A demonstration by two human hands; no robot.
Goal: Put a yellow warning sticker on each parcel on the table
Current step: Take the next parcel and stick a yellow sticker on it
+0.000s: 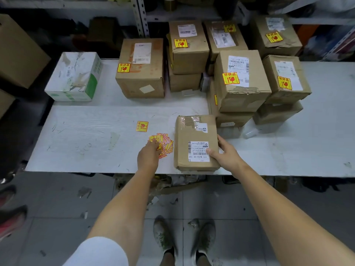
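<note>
The parcel (pixel 196 143) lies at the desk's (pixel 86 135) near edge, with the right hand (pixel 224 152) grasping its right side, fingers (pixel 221 140) curled round it. Just left, the left hand (pixel 148 156) touches the yellow sticker pile (pixel 166 144); whether its fingers pinch one, I cannot tell. Stickered boxes (pixel 240 77) stand farther back.

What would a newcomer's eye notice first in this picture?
Probably the yellow stickers on the stacked parcels at the back right of the table. Next, the unstickered parcel at the front edge, held by the right hand, while the left hand touches the loose sticker pile beside it.
</note>
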